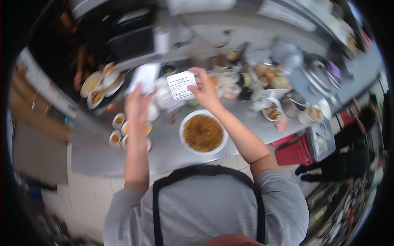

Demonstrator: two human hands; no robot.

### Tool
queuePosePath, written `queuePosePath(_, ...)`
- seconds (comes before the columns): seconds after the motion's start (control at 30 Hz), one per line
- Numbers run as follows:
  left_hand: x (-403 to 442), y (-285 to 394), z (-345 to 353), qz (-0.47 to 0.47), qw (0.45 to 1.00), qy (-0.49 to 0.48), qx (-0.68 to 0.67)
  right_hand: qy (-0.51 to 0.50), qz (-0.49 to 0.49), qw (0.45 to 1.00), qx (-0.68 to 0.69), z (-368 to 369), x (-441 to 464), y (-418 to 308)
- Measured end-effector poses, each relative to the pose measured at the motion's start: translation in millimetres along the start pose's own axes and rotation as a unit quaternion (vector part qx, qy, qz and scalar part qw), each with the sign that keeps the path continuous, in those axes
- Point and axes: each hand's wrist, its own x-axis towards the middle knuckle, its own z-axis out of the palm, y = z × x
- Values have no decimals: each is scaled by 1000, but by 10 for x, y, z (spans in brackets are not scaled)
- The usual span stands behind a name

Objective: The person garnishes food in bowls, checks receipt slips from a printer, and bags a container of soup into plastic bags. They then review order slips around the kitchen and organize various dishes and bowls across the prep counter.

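My right hand (203, 88) pinches a printed order ticket (180, 85) by its right edge, above the counter. Its lines of print face me, too small to read. To its left, my left hand (138, 104) is smeared by motion, with a white paper slip (147, 77) at its fingertips that appears to be in its grip. Below and between my forearms stands a white bowl (181, 135) filled with brownish-orange food (203, 133). Beside my left forearm are several small cups of orange sauce (119, 120), some partly hidden by the arm.
Plates of food (91, 84) stand at the back left, near another person's arm (80, 67). A white basket (271, 93) of food and a bowl of browned pieces (272, 110) are on the right. A red bin (293, 151) stands beyond the counter's front edge (242, 152). Another person is at far right.
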Motion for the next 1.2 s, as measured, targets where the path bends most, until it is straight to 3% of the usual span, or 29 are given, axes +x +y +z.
queuePosePath(0.07,33,26,39,77,995,47,45,89,-25,995,-32,-638,-1,-209)
queuePosePath(0.13,-23,-35,110,145,982,66,98,187,-69,935,-292,-1393,56,-401)
queuePosePath(0.17,-75,-85,107,140,980,59,132,248,-189,906,-286,-1713,94,-591)
queuePosePath(0.2,-133,-165,148,130,977,60,158,275,-203,874,-346,-2156,144,-734)
queuePosePath(0.3,-334,-520,301,79,974,55,205,383,-333,844,-175,-3238,354,-1260)
queuePosePath(0.33,-382,-658,366,51,970,52,232,383,-337,842,-174,-3601,461,-1296)
queuePosePath(0.4,-538,-935,588,32,965,50,254,358,-298,885,-5,-4220,620,-1202)
queuePosePath(0.43,-644,-1042,842,19,973,48,225,358,-297,885,-3,-4458,653,-1028)
queuePosePath(0.47,-687,-1160,965,21,972,50,227,322,-227,918,-33,-4680,693,-809)
queuePosePath(0.5,-732,-1274,1046,8,972,46,230,283,-155,944,-62,-4765,690,-754)
queuePosePath(0.53,-768,-1377,1142,-5,971,43,233,281,-156,945,-59,-4869,693,-721)
queuePosePath(0.67,-792,-1717,1395,-42,970,3,240,302,-192,934,-17,-5112,849,-804)
queuePosePath(0.7,-838,-1778,1620,-53,969,13,243,297,-252,921,6,-5208,964,-776)
queuePosePath(0.77,-906,-1939,1969,-62,966,-15,252,364,-290,884,36,-5230,1155,-734)
queuePosePath(0.8,-932,-2056,2080,-52,967,-20,250,385,-250,886,-63,-5219,1066,-821)
queuePosePath(0.83,-933,-2182,2140,-66,970,-35,232,474,-239,817,-225,-5076,884,-906)
queuePosePath(0.87,-939,-2316,2229,-89,966,-59,234,526,-327,759,-203,-4963,704,-914)
queuePosePath(0.93,-972,-2557,2406,-66,969,-93,221,376,-325,839,-223,-4673,-42,-836)
queuePosePath(0.97,-1011,-2681,2521,-71,969,-112,206,309,-276,869,-271,-4447,-430,-631)
queuePosePath(1.0,-1079,-2815,2695,-88,967,-130,199,189,-124,970,-93,-4114,-857,-474)
queuePosePath(1.03,-1183,-2936,2887,-92,965,-160,188,102,-124,982,-101,-3902,-1294,-494)
queuePosePath(1.07,-1269,-3019,2982,-97,961,-188,179,101,-39,994,-19,-3716,-1722,-543)
queuePosePath(1.13,-1403,-3321,3068,-132,933,-281,182,174,4,984,-47,-3632,-2247,-267)
queuePosePath(1.2,-1586,-3546,3158,-229,883,-362,192,285,-5,923,-258,-3920,-2876,-15)
